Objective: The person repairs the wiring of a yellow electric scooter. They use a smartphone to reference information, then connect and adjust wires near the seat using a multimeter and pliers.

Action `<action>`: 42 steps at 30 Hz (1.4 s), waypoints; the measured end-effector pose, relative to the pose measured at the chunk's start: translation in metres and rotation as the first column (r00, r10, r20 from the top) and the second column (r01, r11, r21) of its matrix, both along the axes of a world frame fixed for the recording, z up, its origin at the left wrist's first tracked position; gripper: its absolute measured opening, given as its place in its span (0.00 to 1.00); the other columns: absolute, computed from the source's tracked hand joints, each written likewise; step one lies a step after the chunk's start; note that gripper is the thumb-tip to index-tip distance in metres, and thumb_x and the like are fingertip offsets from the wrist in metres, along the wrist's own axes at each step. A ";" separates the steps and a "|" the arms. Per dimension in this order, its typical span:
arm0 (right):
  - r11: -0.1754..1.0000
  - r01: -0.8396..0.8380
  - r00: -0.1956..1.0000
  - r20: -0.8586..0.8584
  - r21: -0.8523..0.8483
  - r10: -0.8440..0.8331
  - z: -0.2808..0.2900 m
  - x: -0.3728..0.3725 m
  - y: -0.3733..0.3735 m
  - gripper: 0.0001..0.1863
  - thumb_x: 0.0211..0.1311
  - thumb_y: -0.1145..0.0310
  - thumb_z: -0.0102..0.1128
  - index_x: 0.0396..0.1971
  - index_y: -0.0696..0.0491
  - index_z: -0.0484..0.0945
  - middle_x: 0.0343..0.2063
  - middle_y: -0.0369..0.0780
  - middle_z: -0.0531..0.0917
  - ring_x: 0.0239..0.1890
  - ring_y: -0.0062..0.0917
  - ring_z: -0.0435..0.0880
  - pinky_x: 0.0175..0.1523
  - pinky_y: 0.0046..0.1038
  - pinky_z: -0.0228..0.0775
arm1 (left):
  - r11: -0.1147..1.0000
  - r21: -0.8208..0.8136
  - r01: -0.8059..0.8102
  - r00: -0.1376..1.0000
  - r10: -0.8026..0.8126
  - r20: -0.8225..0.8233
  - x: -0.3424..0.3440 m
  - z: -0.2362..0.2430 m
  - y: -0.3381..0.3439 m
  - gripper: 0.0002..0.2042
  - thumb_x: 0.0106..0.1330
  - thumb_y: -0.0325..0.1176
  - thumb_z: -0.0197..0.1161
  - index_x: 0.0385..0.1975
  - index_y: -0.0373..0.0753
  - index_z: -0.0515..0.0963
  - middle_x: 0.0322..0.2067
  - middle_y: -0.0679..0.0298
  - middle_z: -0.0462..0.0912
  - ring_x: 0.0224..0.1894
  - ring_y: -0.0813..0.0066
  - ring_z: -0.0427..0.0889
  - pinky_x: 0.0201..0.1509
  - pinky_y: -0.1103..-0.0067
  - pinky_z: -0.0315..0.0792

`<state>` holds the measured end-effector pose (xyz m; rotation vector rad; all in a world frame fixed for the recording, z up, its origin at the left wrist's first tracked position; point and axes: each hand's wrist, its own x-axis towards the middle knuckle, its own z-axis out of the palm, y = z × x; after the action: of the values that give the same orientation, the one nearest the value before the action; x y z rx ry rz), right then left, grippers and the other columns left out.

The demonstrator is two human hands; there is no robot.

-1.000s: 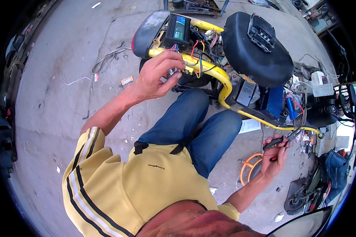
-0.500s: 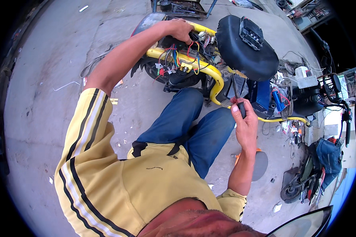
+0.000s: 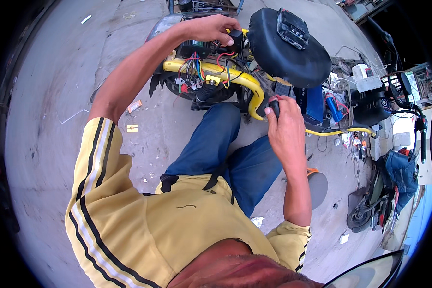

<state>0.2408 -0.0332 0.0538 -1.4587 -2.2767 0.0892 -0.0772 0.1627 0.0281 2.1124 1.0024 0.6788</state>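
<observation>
My left hand (image 3: 215, 29) is closed on a small black box (image 3: 235, 41) among the wiring of a yellow-framed electric scooter (image 3: 247, 82). Thumb and fingers grip the box from its left side. My right hand (image 3: 289, 126) is wrapped around the black handle of a screwdriver (image 3: 274, 107), beside the bend of the yellow frame; I cannot clearly make out its shaft. Multicoloured wires with connectors (image 3: 195, 67) spill over the frame below my left wrist. A black box with a green label (image 3: 194, 47) sits in the frame under my left forearm.
A black seat (image 3: 293, 57), with a finned black unit (image 3: 293, 29) on it, stands to the right of my left hand. A blue box (image 3: 314, 106) lies in the scooter body. An orange-edged grey disc (image 3: 318, 189) and scraps are on the floor. Another two-wheeler (image 3: 369, 206) is at right.
My left hand has moved slightly right and now shows the small black box in its grip. My right hand has risen and turned with the screwdriver. The view has shifted somewhat.
</observation>
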 end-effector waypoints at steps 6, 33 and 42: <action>0.984 0.049 0.978 0.191 0.173 -0.082 -0.006 -0.023 0.018 0.14 0.66 0.65 0.66 0.45 0.59 0.78 0.51 0.45 0.79 0.53 0.40 0.79 0.55 0.43 0.69 | 0.992 -0.084 -0.090 0.939 0.113 0.326 0.007 -0.021 -0.013 0.20 0.79 0.43 0.58 0.62 0.38 0.75 0.44 0.69 0.80 0.43 0.84 0.75 0.46 0.82 0.71; 0.682 -0.085 0.979 -0.187 -0.727 -0.078 0.090 -0.029 0.103 0.20 0.72 0.57 0.59 0.48 0.60 0.84 0.39 0.40 0.86 0.39 0.24 0.85 0.44 0.27 0.80 | 0.923 -0.371 -0.099 0.813 0.290 0.505 0.058 -0.016 -0.041 0.27 0.82 0.54 0.45 0.59 0.35 0.77 0.44 0.63 0.85 0.46 0.79 0.82 0.57 0.78 0.75; 0.701 -0.073 0.996 -0.094 -0.709 0.009 0.093 -0.026 0.113 0.19 0.70 0.58 0.61 0.42 0.62 0.86 0.32 0.39 0.85 0.35 0.22 0.82 0.39 0.25 0.77 | 0.925 -0.365 -0.106 0.834 0.283 0.474 0.060 -0.011 -0.041 0.28 0.82 0.55 0.45 0.56 0.34 0.78 0.44 0.63 0.85 0.45 0.79 0.83 0.56 0.78 0.76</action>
<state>0.2146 0.0796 0.1471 -1.6920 -2.3040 1.1516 -0.0175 0.1221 0.0168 1.4298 0.9477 1.0430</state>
